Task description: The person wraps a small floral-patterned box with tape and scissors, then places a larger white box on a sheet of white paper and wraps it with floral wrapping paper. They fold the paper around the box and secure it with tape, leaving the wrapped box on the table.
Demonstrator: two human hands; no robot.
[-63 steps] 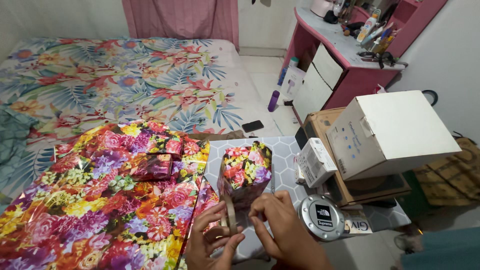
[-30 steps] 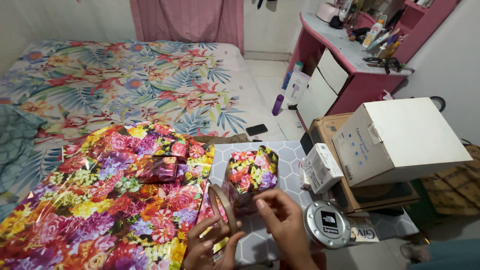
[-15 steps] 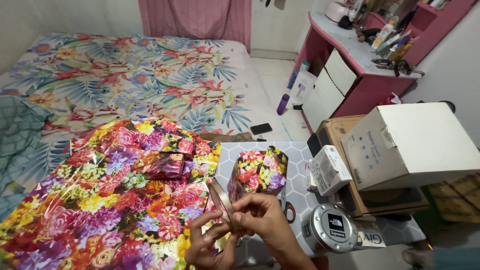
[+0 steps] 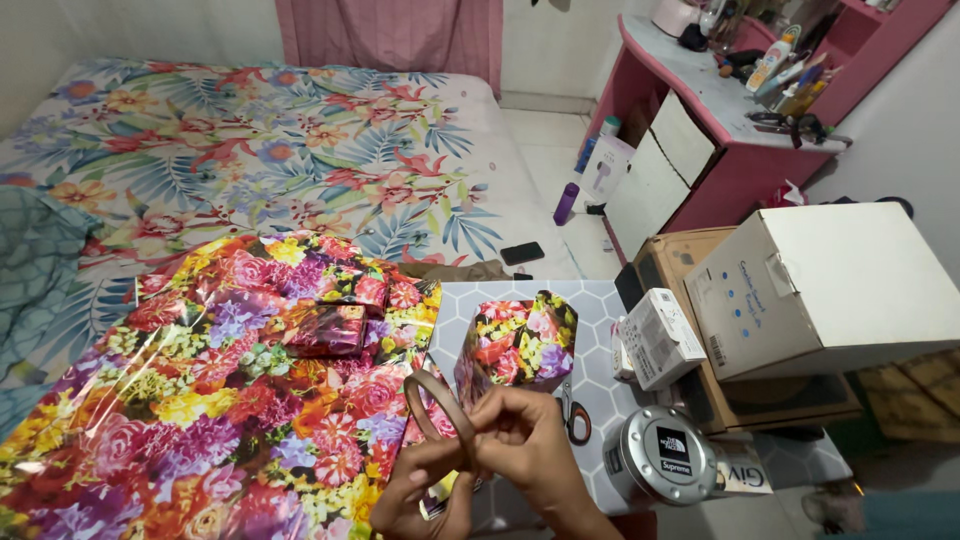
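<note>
Since half a second ago, right hand (image 4: 520,435) shifts along brown tape roll (image 4: 437,407) gripped by left hand (image 4: 425,490), pinching its edge, apparently picking the tape end; next needs peeling toward floral-wrapped box (image 4: 517,345).

Only the person's two bare hands and short stretches of forearm show at the lower edge of the head view. The left hand (image 4: 425,490) is bare — no ring, no glove, no watch on the part that shows. The right hand (image 4: 528,445) is likewise uncovered, its fingers (image 4: 500,405) slim with short, plain nails. No sleeve reaches either wrist — the forearms are bare to the picture's edge.
</note>
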